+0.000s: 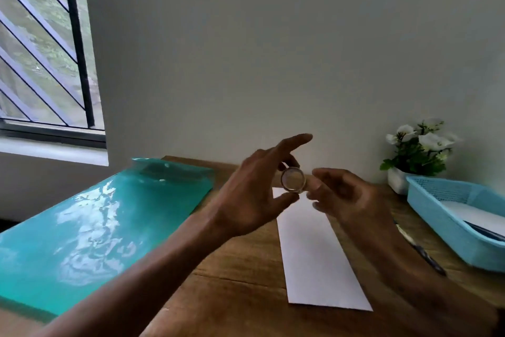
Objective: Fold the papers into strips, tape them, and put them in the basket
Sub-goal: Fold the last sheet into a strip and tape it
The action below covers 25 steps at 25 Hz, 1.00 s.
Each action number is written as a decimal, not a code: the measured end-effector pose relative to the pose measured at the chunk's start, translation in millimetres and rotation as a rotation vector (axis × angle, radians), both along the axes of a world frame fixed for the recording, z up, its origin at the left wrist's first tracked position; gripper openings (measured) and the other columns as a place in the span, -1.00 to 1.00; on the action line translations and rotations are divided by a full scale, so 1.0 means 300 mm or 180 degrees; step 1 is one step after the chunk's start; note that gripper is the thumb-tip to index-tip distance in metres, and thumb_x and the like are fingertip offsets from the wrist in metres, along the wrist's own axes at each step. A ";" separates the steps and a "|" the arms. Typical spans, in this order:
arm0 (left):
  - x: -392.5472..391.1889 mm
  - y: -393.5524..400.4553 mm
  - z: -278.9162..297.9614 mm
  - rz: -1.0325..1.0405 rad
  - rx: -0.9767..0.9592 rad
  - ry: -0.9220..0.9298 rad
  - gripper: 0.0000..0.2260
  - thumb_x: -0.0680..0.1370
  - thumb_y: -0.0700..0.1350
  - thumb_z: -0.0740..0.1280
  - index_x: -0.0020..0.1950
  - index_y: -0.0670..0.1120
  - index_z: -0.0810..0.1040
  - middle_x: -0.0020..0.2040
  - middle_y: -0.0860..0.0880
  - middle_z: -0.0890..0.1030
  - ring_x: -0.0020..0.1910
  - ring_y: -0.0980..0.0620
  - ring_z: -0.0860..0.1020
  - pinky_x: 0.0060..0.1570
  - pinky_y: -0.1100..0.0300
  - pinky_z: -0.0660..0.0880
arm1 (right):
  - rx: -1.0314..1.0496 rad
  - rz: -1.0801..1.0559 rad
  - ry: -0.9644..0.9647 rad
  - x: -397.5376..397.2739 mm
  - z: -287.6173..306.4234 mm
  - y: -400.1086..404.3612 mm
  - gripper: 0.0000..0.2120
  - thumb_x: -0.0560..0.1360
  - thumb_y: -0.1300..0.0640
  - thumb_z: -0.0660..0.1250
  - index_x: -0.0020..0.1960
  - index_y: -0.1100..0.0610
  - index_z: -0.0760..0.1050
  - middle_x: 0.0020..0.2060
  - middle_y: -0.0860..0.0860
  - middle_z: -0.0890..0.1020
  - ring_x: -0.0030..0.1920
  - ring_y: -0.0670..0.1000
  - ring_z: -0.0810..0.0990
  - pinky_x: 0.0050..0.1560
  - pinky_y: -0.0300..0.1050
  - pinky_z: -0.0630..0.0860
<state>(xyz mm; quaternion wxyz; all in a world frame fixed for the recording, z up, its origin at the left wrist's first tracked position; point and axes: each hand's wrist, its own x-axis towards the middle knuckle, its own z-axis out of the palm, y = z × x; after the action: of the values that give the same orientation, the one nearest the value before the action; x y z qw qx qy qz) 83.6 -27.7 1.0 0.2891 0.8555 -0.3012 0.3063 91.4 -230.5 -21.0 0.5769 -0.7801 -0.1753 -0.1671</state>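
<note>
A white paper folded into a long strip (pixel 317 254) lies on the wooden table (pixel 246 290), running from the middle toward the front. Above its far end my left hand (pixel 254 197) holds a small roll of clear tape (pixel 293 179) between thumb and fingers, index finger stretched out. My right hand (pixel 341 194) is just right of the roll, fingers curled, fingertips at the roll's edge as if pinching the tape end; blur hides the contact. A light blue plastic basket (pixel 426 194) stands at the right with white paper (pixel 472 213) inside.
A shiny teal plastic folder (pixel 95 230) covers the table's left side. A pen (pixel 420 250) lies between the strip and the basket. A white pot of white flowers (pixel 418 150) stands at the back right against the wall. A barred window is at the upper left.
</note>
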 end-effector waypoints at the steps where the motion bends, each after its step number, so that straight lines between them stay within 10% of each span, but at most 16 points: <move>1: -0.016 -0.027 0.001 -0.0032 0.0050 -0.0147 -0.17 0.53 -0.05 0.52 0.63 0.30 0.11 0.22 0.23 0.58 0.21 0.18 0.51 0.18 0.24 0.50 | 0.0192 0.0092 0.0116 -0.005 0.002 -0.018 -0.48 0.28 -0.27 0.44 0.17 -0.06 0.63 0.04 -0.05 0.76 0.01 0.02 0.76 0.00 -0.06 0.72; 8: -0.026 -0.038 -0.009 0.0002 -0.0139 -0.0025 -0.02 0.43 0.17 0.59 0.65 0.33 0.00 0.37 0.17 0.48 0.31 0.19 0.46 0.21 0.23 0.50 | 0.0326 0.0300 0.0059 -0.029 0.006 -0.049 -0.67 0.32 -0.04 0.56 0.08 -0.07 0.71 -0.08 -0.15 0.79 -0.07 -0.10 0.78 -0.11 -0.22 0.70; 14: -0.007 -0.023 -0.001 -0.0034 -0.0825 0.1042 -0.33 0.34 0.29 0.56 0.41 0.17 0.54 0.14 0.14 0.67 0.07 0.22 0.66 0.06 0.09 0.69 | 0.0269 0.0137 -0.0181 -0.024 -0.019 -0.042 -0.55 0.23 -0.07 0.58 0.10 -0.02 0.69 -0.03 -0.15 0.78 0.00 -0.16 0.75 -0.08 -0.22 0.69; 25: -0.021 -0.042 0.006 -0.0309 -0.1129 0.1590 -0.50 0.46 0.08 0.53 0.39 0.06 0.58 0.14 0.09 0.74 0.08 0.22 0.70 0.05 0.24 0.67 | 0.0046 -0.0137 -0.0748 -0.051 -0.016 -0.021 -0.66 0.31 -0.21 0.51 0.07 -0.23 0.60 -0.03 -0.30 0.69 0.01 -0.31 0.67 -0.09 -0.43 0.61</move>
<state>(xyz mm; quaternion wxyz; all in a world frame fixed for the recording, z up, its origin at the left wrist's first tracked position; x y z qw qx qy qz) 77.3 -40.4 3.0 0.5133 0.8251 -0.2032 0.1203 76.1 -236.7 -25.7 0.5542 -0.7545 -0.2237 -0.2710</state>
